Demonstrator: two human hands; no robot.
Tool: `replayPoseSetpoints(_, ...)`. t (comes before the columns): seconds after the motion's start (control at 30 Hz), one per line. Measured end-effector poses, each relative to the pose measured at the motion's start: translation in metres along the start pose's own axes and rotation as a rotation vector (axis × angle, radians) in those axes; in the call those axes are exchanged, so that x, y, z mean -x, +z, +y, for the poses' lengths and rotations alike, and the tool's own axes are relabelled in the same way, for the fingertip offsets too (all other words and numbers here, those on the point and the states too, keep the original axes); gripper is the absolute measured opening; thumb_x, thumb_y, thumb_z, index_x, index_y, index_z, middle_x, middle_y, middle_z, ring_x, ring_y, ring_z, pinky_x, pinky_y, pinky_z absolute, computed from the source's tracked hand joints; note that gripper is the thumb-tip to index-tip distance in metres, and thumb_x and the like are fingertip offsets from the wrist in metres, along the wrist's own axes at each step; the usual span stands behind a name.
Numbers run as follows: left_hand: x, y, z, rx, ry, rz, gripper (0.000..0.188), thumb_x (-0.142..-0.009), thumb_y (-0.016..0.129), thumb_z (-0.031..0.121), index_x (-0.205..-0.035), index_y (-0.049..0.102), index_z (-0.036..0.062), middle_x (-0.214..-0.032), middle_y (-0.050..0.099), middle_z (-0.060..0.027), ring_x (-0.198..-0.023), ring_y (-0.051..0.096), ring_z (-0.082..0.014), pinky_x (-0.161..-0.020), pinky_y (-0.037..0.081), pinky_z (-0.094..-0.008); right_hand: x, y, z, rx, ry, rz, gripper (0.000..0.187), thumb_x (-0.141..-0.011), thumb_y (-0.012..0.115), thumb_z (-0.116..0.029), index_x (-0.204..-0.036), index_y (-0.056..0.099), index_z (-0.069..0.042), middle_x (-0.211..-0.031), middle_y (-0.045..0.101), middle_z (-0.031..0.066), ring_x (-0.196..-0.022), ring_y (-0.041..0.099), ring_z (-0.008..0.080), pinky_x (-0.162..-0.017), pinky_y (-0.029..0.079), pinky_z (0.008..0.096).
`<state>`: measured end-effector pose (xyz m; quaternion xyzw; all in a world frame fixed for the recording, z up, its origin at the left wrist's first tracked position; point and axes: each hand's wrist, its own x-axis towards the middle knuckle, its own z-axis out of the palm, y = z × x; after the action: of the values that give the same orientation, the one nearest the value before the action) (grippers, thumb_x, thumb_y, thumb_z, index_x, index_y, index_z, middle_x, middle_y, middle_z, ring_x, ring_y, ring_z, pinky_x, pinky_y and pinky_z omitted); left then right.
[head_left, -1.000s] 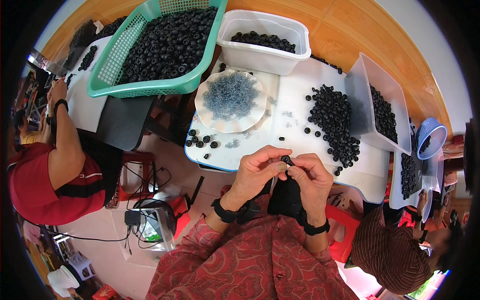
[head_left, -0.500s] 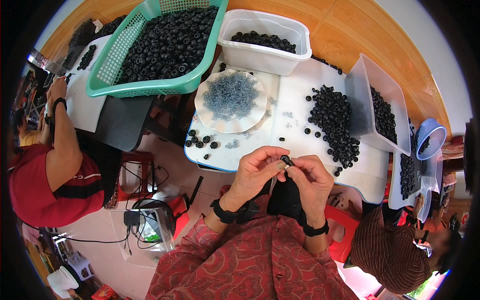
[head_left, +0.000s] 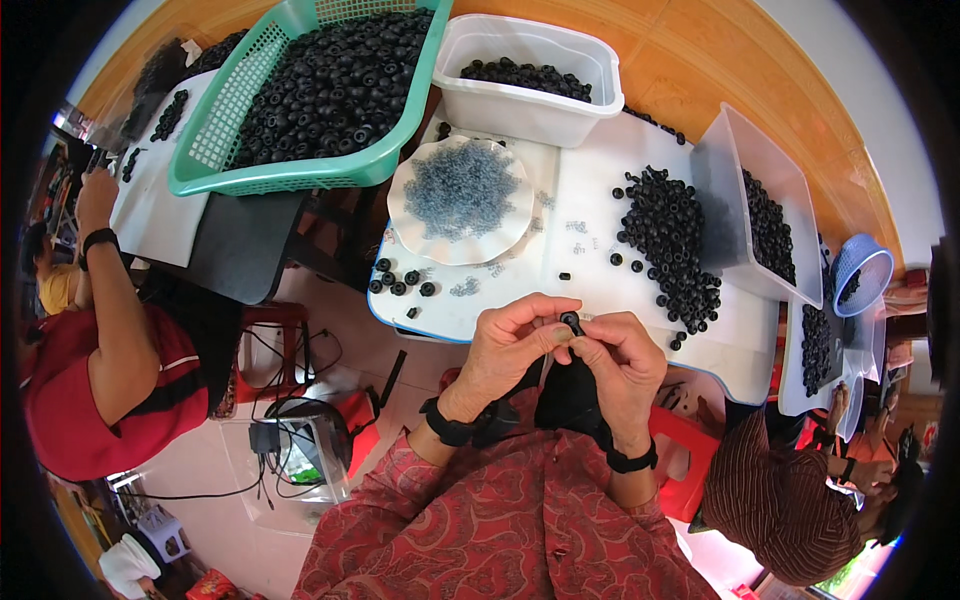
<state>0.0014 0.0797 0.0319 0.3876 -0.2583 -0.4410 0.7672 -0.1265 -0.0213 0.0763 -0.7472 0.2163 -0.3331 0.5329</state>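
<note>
Left hand (head_left: 515,345) and right hand (head_left: 625,358) pinch one black part (head_left: 571,321), scalloped plate (head_left: 438,252) beyond left hand, black pile (head_left: 665,228) beyond right hand

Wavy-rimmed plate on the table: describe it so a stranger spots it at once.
Start at the white table in the middle of the view. On its left part, nearer than the white tub and right of the green basket, sits a round, pale plate. Its wavy rim and heap of tiny grey-blue pieces set it apart from the tub and basket, which hold black pieces.
</note>
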Motion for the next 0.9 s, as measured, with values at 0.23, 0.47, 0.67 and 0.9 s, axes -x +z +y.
replayPoseSetpoints(0.23, -0.0017, -0.0028, 0.0018, -0.004, -0.017, -0.012, 0.029, -0.094, 0.066, -0.001, -0.123, 0.064, -0.0029, -0.097, 0.070, -0.0067, -0.077, 0.067, -0.0104, -0.070, 0.056, -0.0217, 0.0008, 0.0023, 0.0001, 0.038, 0.005, 0.036, 0.017, -0.083, 0.074, 0.008, -0.100, 0.072, 0.003, -0.092, 0.068, 0.0084, -0.080, 0.066, 0.0131, -0.069, 0.052, 0.0233)
replayPoseSetpoints(0.47, -0.0008, -0.0043, -0.0010, 0.038, -0.008, -0.013, 0.031, -0.093, 0.066, -0.003, -0.124, 0.063, -0.0033, -0.098, 0.070, -0.0083, -0.079, 0.068, -0.0122, -0.071, 0.057, -0.0229, 0.0000, 0.0033, -0.0005, 0.027, 0.033, 0.026, 0.017, -0.086, 0.072, 0.007, -0.103, 0.072, 0.003, -0.092, 0.068, 0.0086, -0.080, 0.066, 0.0128, -0.070, 0.052, 0.0233)
replayPoseSetpoints(0.67, -0.0009, -0.0041, -0.0022, 0.056, -0.008, -0.003, 0.030, -0.093, 0.067, -0.002, -0.123, 0.064, -0.0035, -0.098, 0.070, -0.0081, -0.080, 0.068, -0.0120, -0.072, 0.058, -0.0231, 0.0005, 0.0032, 0.0033, -0.010, 0.013, 0.017, 0.019, -0.087, 0.071, 0.007, -0.105, 0.071, 0.003, -0.095, 0.067, 0.0090, -0.082, 0.066, 0.0128, -0.072, 0.052, 0.0233)
replayPoseSetpoints(0.9, -0.0018, -0.0052, -0.0024, 0.027, -0.029, 0.000, 0.028, -0.093, 0.067, -0.003, -0.121, 0.065, -0.0033, -0.097, 0.071, -0.0081, -0.080, 0.069, -0.0119, -0.073, 0.058, -0.0231, 0.0019, 0.0021, 0.0041, -0.066, 0.070, -0.014, 0.019, -0.089, 0.069, 0.006, -0.108, 0.070, 0.003, -0.098, 0.066, 0.0077, -0.082, 0.065, 0.0108, -0.069, 0.053, 0.0225)
